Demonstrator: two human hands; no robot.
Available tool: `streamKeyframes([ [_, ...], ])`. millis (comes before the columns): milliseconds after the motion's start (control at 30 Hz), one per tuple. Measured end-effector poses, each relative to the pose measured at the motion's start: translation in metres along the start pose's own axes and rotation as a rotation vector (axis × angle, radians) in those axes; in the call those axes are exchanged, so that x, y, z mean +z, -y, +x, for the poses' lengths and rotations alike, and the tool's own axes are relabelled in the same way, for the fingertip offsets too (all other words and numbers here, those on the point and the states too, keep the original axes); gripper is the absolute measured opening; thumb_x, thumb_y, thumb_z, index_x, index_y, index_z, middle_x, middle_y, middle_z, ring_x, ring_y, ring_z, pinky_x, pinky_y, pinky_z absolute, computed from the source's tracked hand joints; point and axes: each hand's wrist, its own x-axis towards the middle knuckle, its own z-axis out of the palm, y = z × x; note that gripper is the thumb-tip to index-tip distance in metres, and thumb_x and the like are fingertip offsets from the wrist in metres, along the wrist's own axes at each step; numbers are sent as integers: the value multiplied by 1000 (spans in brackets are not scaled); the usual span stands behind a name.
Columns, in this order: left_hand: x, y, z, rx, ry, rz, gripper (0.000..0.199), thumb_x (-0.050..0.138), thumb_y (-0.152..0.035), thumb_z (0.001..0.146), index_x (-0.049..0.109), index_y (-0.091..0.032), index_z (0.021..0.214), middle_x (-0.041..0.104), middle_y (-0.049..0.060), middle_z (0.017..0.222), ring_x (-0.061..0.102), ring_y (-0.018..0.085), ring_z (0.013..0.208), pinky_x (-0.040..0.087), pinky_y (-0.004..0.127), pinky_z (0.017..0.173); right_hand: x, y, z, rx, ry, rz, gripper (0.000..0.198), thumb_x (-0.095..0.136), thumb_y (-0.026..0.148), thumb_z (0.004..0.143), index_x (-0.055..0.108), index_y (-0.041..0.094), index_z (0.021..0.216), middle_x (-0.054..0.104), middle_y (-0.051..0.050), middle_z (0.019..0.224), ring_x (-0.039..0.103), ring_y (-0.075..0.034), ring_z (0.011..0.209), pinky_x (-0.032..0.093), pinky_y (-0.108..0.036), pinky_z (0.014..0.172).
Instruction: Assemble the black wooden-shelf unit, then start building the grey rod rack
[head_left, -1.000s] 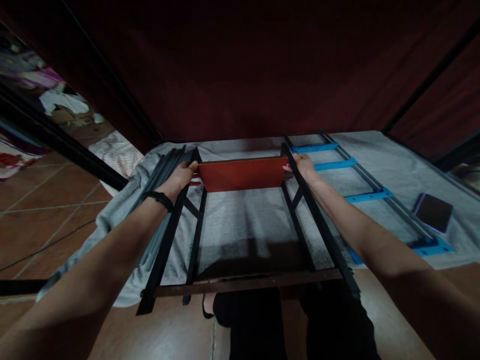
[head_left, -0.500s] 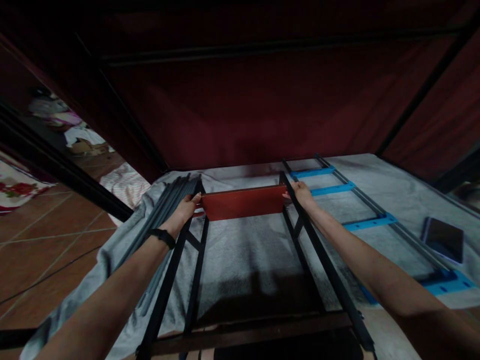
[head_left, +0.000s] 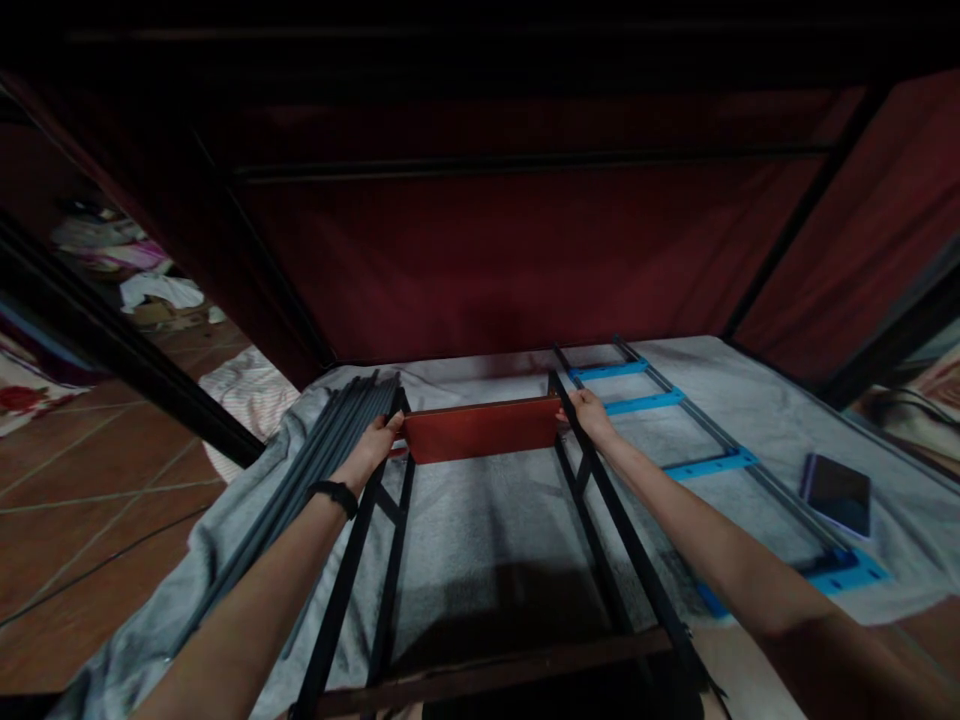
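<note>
A black metal frame (head_left: 621,520) with paired side rails stretches away from me over a grey cloth. At its far end a reddish-brown board (head_left: 484,430) spans between the two sides. My left hand (head_left: 375,446) is closed around the far left corner, where the frame and the board's end meet. On the opposite corner, my right hand (head_left: 590,418) grips the right rail, its fingertips reaching inside by the board. A dark brown crosspiece (head_left: 495,676) joins the rails at the near end. Fingers on the frame's outer side are partly hidden.
Several grey metal tubes (head_left: 330,455) lie left of the frame. Right of it is a ladder-like rack of grey tubes with blue connectors (head_left: 712,463), then a phone (head_left: 836,494). The grey cloth (head_left: 480,530) lies beneath; a dark red panel (head_left: 480,260) stands behind. Tiled floor (head_left: 112,500) shows at left.
My view has tilted up and turned slightly right, so the scene sits lower and further left. Both hands keep their hold at the frame's far corners.
</note>
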Motion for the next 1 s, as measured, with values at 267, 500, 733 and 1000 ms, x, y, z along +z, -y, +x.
streamKeyframes([
  [267, 6, -10, -14, -44, 19, -203, 9, 62, -20, 92, 58, -14, 98, 67, 10, 96, 70, 16, 81, 64, 29, 65, 8, 18, -12, 70, -29, 36, 30, 66, 23, 88, 42, 22, 70, 50, 7, 53, 55, -8, 47, 61, -22, 50],
  [500, 9, -16, -22, -74, 4, -236, 18, 66, -21, 90, 60, -14, 105, 66, 8, 93, 69, 15, 75, 67, 32, 65, 4, 26, -21, 86, -39, 69, 31, 64, 18, 89, 41, 23, 69, 49, 7, 55, 55, -10, 51, 64, -28, 56],
  [733, 16, -15, -20, -98, -7, -253, 29, 70, -24, 87, 60, -16, 114, 65, 7, 93, 70, 17, 77, 68, 36, 66, -10, 26, -24, 76, -53, 44, 27, 59, 19, 91, 46, 23, 68, 51, 4, 58, 57, -11, 56, 65, -27, 65],
  [1000, 16, -8, -17, -63, 24, -191, 11, 66, -21, 89, 60, -15, 96, 66, 8, 96, 69, 15, 76, 66, 31, 62, -11, 21, -19, 56, -58, -69, 25, 61, 26, 90, 47, 23, 71, 52, 5, 58, 55, -11, 53, 60, -25, 56],
])
